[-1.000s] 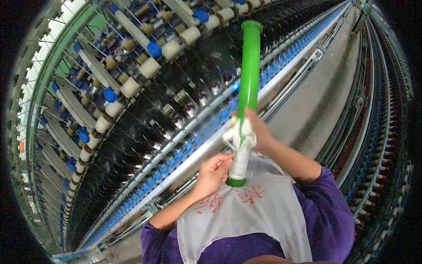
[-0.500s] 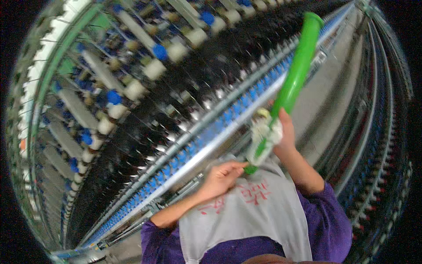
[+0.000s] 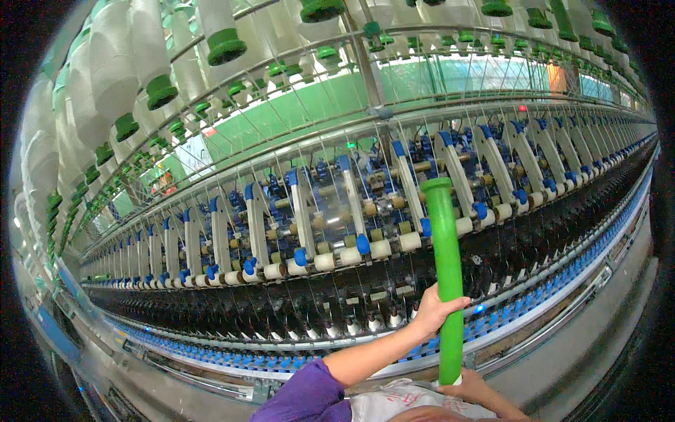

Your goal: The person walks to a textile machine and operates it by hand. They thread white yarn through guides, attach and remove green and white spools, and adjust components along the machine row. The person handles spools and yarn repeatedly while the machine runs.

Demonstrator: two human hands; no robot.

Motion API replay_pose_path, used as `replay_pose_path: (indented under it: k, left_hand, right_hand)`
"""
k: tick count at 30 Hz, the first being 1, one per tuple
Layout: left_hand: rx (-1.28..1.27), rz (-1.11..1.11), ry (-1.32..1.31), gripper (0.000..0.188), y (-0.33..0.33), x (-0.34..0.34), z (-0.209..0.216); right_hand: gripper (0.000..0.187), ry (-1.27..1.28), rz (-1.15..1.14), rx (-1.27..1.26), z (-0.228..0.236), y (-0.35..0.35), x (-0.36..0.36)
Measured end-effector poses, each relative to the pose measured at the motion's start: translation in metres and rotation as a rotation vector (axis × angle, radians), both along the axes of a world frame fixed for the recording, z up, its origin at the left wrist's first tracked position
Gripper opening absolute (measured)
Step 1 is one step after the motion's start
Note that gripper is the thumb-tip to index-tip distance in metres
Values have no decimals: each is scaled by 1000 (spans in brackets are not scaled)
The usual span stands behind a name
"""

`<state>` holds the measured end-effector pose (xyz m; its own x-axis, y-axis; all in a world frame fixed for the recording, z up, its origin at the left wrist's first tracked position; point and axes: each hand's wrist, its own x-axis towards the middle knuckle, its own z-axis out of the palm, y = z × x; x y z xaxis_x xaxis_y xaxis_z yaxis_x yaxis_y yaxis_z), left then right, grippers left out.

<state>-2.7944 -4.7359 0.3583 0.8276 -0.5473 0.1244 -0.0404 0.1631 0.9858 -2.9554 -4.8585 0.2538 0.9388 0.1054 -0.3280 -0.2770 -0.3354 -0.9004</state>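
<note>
A long green roving bobbin (image 3: 444,243) stands nearly upright in front of me, its flanged end at the top. My left hand (image 3: 437,311) is closed round it below its middle, with the thumb across the tube. Low on the bobbin, at its bottom end, my right hand (image 3: 470,387) is closed against it. A small white bit shows beside those fingers; I cannot make out what it is. The bobbin's upper part overlaps the white rollers of the spinning frame (image 3: 380,249) behind it.
The spinning frame runs across the whole view, with a row of spindles (image 3: 351,328) and a blue strip (image 3: 281,361) below. Overhead hang full white roving bobbins (image 3: 148,46) with green ends. A grey floor (image 3: 562,366) lies at the lower right.
My view has swung up to the machine and hanging bobbins. My left hand has moved from the bobbin's lower end to its body; my right hand is now at the bottom. The white fluff is mostly out of sight.
</note>
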Motion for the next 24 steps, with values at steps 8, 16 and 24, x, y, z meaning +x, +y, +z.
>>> replay_pose_path:
  k: [8,16,24]
  left_hand:
    - [-300,-69,118,20,7,4,13]
    - [-241,66,36,28,24,1,10]
    - [-14,414,-198,29,84,-1,33]
  right_hand:
    - [57,239,369,782,-54,-32,18]
    - [50,93,269,492,-29,-29,23]
    - [35,155,584,-348,-29,1,51]
